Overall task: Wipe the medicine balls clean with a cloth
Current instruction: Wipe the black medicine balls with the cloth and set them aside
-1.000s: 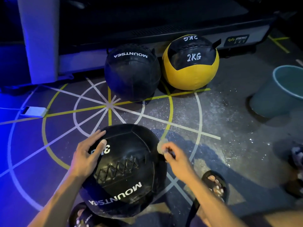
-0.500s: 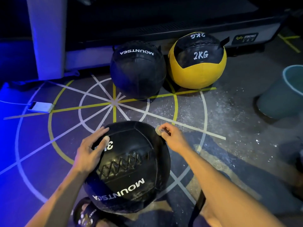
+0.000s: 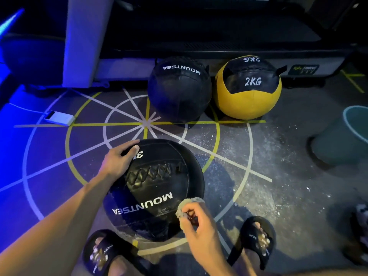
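Observation:
A black medicine ball (image 3: 157, 184) marked MOUNTSEA and 3 sits on the floor between my feet. My left hand (image 3: 117, 160) rests on its upper left side, fingers spread over the top edge. My right hand (image 3: 196, 222) pinches a small grey cloth (image 3: 187, 205) against the ball's lower right side. A second black ball (image 3: 179, 90) and a yellow and black 2KG ball (image 3: 249, 90) stand side by side further back.
A teal bucket (image 3: 342, 136) stands at the right. A white power bank (image 3: 59, 118) with a cable lies at the left. A low machine base (image 3: 219, 54) and a white post (image 3: 85, 40) close off the back. My sandalled feet (image 3: 256, 240) flank the near ball.
My right hand has carried the cloth from the ball's upper right edge down to its lower right side. The left hand keeps its place on the ball.

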Tool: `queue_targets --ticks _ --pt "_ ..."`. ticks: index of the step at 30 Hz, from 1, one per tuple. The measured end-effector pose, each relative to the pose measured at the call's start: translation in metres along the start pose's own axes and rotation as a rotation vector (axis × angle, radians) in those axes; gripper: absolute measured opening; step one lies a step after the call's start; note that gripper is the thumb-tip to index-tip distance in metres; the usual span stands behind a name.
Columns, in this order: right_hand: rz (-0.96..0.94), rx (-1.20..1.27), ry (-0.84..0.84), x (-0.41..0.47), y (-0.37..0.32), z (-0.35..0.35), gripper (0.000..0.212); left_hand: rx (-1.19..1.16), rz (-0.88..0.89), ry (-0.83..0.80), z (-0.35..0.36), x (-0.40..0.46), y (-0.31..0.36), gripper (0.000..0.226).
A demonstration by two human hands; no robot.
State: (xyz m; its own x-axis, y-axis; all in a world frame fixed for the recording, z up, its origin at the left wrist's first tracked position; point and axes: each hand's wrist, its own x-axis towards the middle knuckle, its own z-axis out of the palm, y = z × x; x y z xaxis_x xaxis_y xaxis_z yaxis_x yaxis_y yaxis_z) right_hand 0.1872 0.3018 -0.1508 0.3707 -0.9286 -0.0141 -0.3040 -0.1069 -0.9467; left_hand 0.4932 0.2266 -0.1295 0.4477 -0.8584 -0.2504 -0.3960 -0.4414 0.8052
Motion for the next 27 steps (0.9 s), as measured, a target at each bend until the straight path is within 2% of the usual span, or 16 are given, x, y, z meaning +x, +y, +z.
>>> queue_targets --ticks 3,6,8,11,15,17,19,22,25,27 --pt "0.113 -0.005 0.004 0.015 -0.01 -0.011 0.021 0.01 -0.049 0.004 0.001 -0.002 0.005 0.034" --pt "0.271 0.098 0.158 0.06 -0.024 -0.022 0.013 0.055 -0.06 0.039 -0.002 -0.011 0.004 0.041" --pt "0.314 0.018 0.197 0.092 -0.027 -0.019 0.011 0.083 -0.068 0.067 -0.005 -0.019 -0.002 0.044" --pt "0.211 -0.119 0.131 0.095 -0.034 0.003 0.014 0.044 -0.116 0.128 -0.009 -0.024 -0.01 0.044" --pt "-0.141 -0.31 -0.08 0.022 -0.038 0.033 0.013 -0.002 -0.166 0.129 -0.019 -0.023 -0.017 0.045" --pt "-0.259 -0.423 -0.172 0.004 -0.03 0.034 0.009 -0.003 -0.178 0.129 -0.02 -0.024 -0.02 0.046" --pt "-0.236 -0.422 -0.057 0.021 -0.021 0.023 0.014 0.015 -0.164 0.133 -0.018 -0.026 -0.019 0.047" --pt "0.035 -0.273 0.226 0.06 -0.023 0.005 0.025 0.081 -0.176 0.1 -0.017 -0.025 -0.015 0.049" --pt "0.047 -0.253 0.21 0.07 -0.023 0.012 0.02 0.141 -0.215 -0.048 -0.025 -0.019 -0.004 0.053" --pt "0.037 -0.235 0.188 0.07 -0.018 0.012 0.018 0.057 -0.247 -0.171 -0.035 -0.018 0.006 0.063"
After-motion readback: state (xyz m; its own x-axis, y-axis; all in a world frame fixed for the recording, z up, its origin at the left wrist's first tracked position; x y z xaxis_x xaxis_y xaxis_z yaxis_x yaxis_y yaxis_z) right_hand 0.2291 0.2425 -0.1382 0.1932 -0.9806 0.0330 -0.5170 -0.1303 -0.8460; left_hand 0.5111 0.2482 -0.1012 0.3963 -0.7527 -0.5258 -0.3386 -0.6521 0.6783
